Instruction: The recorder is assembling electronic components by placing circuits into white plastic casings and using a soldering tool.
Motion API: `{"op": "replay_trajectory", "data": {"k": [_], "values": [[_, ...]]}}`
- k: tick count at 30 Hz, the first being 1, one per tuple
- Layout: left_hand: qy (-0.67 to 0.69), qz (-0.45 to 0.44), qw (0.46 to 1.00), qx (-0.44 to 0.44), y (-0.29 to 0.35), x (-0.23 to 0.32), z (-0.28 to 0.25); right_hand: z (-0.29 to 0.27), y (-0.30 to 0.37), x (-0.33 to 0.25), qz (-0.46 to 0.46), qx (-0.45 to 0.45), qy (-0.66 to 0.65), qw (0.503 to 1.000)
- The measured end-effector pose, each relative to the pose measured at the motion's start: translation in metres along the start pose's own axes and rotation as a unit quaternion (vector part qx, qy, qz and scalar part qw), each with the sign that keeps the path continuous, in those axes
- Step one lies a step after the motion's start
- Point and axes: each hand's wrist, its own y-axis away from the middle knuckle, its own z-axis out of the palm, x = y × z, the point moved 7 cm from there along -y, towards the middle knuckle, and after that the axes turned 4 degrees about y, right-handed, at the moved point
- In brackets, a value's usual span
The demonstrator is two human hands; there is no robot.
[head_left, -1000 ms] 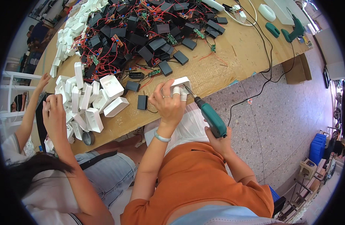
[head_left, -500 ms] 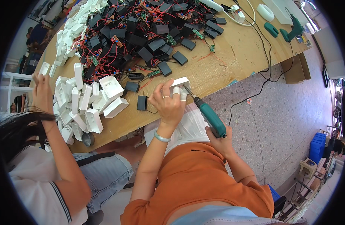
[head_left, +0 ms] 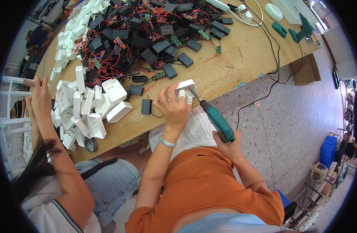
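My left hand, with white covers on its fingertips, grips a small white plastic housing over the table's near edge. My right hand is closed around the rear of a green corded electric screwdriver. Its thin metal tip reaches into the housing's open side; what it touches inside is too small to make out. Just left of my left hand lies a black plastic box with a short wire.
White housings are heaped at left, beside a big pile of black boxes with red wires and circuit boards. A co-worker's hand is raised at far left. Another green tool lies at far right; black cable hangs past the edge.
My hands, the housing and the screwdriver hold nearly the same place. At left, the co-worker's arm has shifted, and a second hand now shows beside the first.
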Motion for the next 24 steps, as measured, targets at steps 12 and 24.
{"op": "replay_trajectory", "data": {"k": [12,24], "values": [[-0.002,-0.001,1.000,0.000,0.0002,0.0009,0.0004,0.0000,0.0009,0.0027,0.033,-0.019,0.002,0.999],[-0.005,-0.001,1.000,0.000,0.0005,0.0007,0.0006,-0.0010,0.0027,0.0078,0.022,-0.006,0.000,1.000]]}}
